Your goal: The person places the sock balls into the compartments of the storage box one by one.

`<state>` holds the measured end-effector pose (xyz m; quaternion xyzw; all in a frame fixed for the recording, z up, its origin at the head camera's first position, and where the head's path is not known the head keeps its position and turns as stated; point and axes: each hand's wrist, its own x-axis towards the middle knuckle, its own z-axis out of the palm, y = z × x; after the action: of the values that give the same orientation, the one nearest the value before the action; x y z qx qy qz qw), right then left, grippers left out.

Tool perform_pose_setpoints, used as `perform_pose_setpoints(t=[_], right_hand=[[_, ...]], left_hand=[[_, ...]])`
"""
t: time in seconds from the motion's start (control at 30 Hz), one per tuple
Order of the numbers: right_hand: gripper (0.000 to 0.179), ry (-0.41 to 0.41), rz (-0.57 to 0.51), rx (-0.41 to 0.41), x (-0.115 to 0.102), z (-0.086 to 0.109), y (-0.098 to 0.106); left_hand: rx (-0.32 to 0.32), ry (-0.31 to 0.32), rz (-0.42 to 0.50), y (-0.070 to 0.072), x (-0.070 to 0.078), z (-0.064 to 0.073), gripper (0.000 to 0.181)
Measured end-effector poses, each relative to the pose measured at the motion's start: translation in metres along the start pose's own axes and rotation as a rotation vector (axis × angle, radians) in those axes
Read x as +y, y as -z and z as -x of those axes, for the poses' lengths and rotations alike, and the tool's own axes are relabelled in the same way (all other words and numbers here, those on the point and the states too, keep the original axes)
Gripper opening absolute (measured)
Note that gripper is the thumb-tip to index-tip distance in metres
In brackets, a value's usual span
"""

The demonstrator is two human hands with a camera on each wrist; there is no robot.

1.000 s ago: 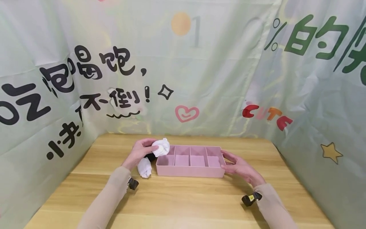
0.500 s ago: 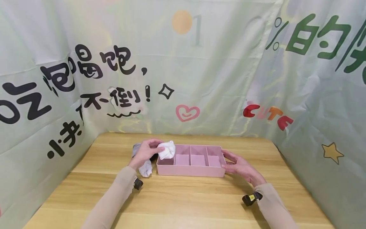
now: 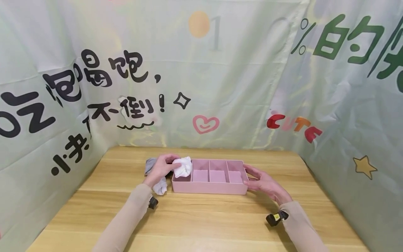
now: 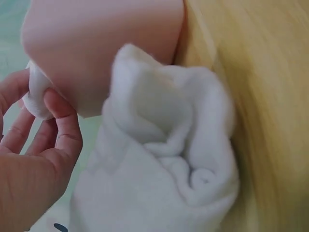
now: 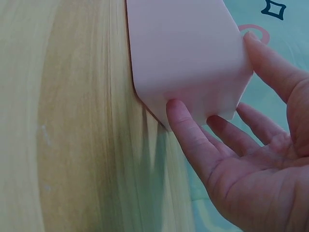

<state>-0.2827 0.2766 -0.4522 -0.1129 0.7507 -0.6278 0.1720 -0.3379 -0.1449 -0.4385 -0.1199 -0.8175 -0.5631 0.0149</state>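
My left hand [image 3: 162, 168] pinches a rolled white sock [image 3: 182, 167] between thumb and fingers, over the leftmost compartment of a pink divided box [image 3: 209, 188]. In the left wrist view, the thumb and fingertips hold this sock [image 4: 39, 94] at the box's rim, and the box wall hides part of it. My right hand [image 3: 266, 183] touches the box's right end, its fingers spread and fairly straight. The right wrist view shows the fingertips [image 5: 176, 107] against the pink wall. Another rolled white sock [image 4: 159, 154] lies on the table left of the box.
A grey bundle [image 3: 150, 165] lies behind the left hand, with a bit of something black [image 3: 170, 173] beside it, mostly hidden. The wooden table [image 3: 201, 220] is bounded by printed curtains [image 3: 233, 87] at the back and sides.
The left hand has moved slightly right and down with its sock, from the box's left edge to over the leftmost compartment. The grey bundle has come into view. The right hand stays put.
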Motion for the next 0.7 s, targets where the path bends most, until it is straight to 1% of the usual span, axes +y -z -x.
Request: perform_pose_setpoints(t=[0.17, 0.27, 0.5, 0.7], right_hand=[[0.079, -0.003, 0.003, 0.000, -0.0011, 0.0001, -0.0004], [0.079, -0.006, 0.000, -0.001, -0.0009, 0.0004, -0.0008], [0.079, -0.005, -0.007, 0.000, -0.0006, 0.0004, -0.0006], [0.079, -0.002, 0.007, 0.018, 0.0023, 0.0002, -0.0007]], left_hand=[[0.006, 0.000, -0.046, -0.0007, 0.0008, 0.0015, 0.026], [0.006, 0.004, -0.035, -0.0013, 0.0002, 0.0015, 0.025], [-0.034, 0.002, -0.028, -0.0002, -0.0030, 0.0011, 0.031], [-0.035, 0.002, -0.031, 0.0032, -0.0040, 0.0010, 0.033]])
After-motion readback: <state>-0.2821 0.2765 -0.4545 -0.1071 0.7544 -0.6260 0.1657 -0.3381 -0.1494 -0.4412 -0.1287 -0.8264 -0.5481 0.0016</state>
